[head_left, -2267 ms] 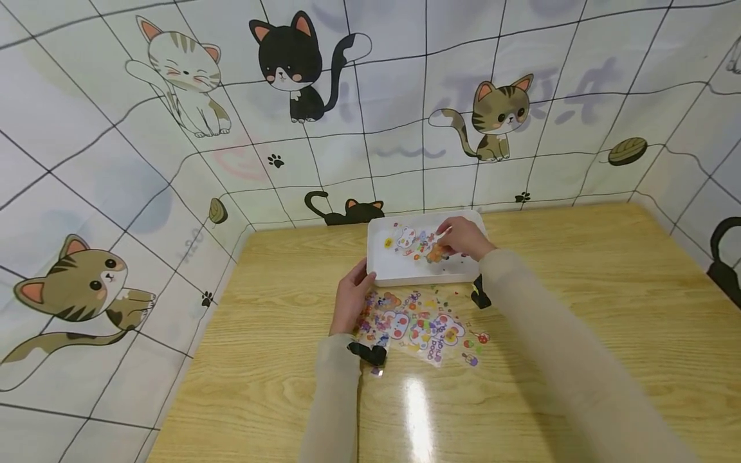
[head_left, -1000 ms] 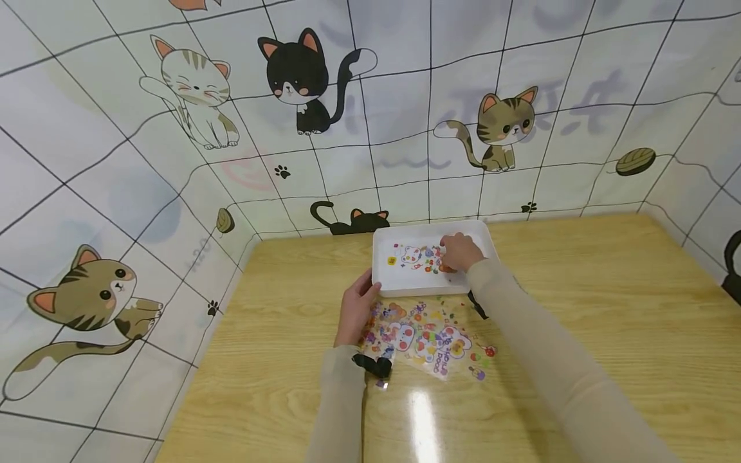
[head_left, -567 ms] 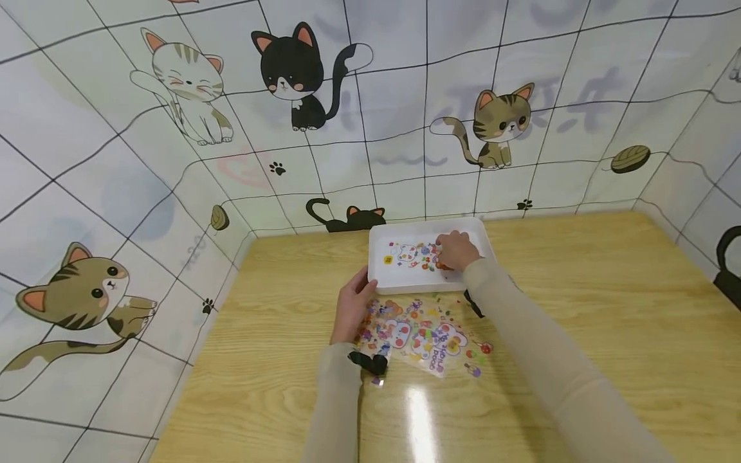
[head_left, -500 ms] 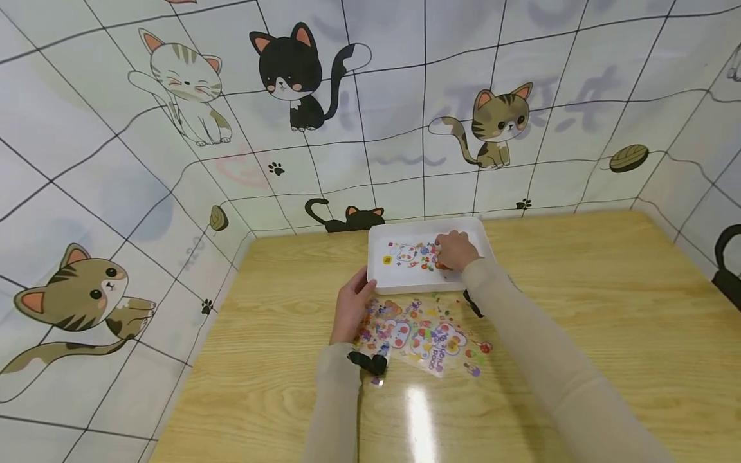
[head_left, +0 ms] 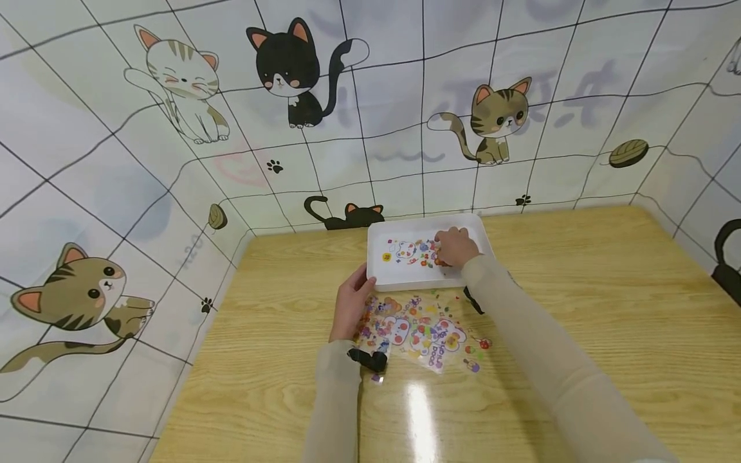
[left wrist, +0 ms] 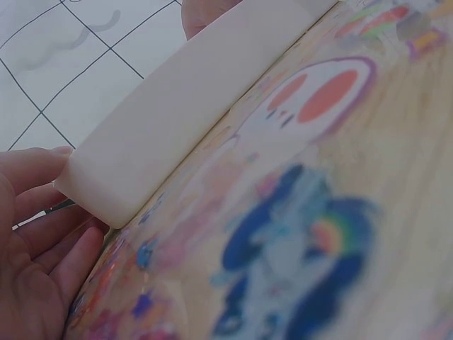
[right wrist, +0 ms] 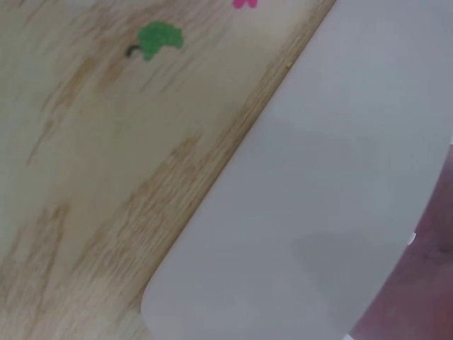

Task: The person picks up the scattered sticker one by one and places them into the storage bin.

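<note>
My left hand [head_left: 350,302] grips a white tray [head_left: 384,278] at its front left corner. The left wrist view has the thumb at the rim and the other fingers [left wrist: 74,244] against the outer side wall [left wrist: 177,106]. Inside the tray, several colourful stickers [head_left: 406,250] lie to the left of my right hand [head_left: 457,247]. That hand reaches down over the tray floor with bent fingers, and an orange bit of sticker shows beside it. Its fingertips are hidden, so I cannot tell whether they pinch anything. In the right wrist view the tray's wall [right wrist: 297,184] fills the middle.
Clear plastic sticker sheets [head_left: 398,331] overlap on the wooden table [head_left: 278,386] in front of the tray. Behind the tray stands a white cloth wall [head_left: 399,109] with black lines and printed cats.
My right hand has lowered from holding an orange sticker over the tray to the tray floor, where it now stays. The left hand keeps its grip on the corner.
</note>
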Available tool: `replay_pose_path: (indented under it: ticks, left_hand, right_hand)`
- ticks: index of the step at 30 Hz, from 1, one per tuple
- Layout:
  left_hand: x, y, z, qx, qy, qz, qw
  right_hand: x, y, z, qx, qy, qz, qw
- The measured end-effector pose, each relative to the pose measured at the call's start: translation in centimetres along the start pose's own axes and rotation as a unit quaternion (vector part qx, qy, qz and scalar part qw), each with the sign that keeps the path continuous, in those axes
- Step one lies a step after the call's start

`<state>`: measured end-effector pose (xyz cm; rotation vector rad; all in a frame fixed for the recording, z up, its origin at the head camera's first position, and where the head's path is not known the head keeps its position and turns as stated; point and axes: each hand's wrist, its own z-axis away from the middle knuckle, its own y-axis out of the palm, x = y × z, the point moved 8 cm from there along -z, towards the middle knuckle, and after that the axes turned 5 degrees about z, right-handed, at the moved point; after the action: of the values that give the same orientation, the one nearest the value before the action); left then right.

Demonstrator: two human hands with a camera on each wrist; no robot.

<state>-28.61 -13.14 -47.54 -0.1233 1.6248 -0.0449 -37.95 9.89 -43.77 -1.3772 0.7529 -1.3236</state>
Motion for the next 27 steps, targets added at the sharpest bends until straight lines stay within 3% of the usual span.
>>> replay_pose_path:
  ticks: [27]
  left_hand:
    - [0.15, 0.02, 0.06, -0.005, -0.015, -0.009, 0.9998]
  right_hand:
    - [-0.28, 0.11, -0.43, -0.005, 0.009, 0.018, 1.0]
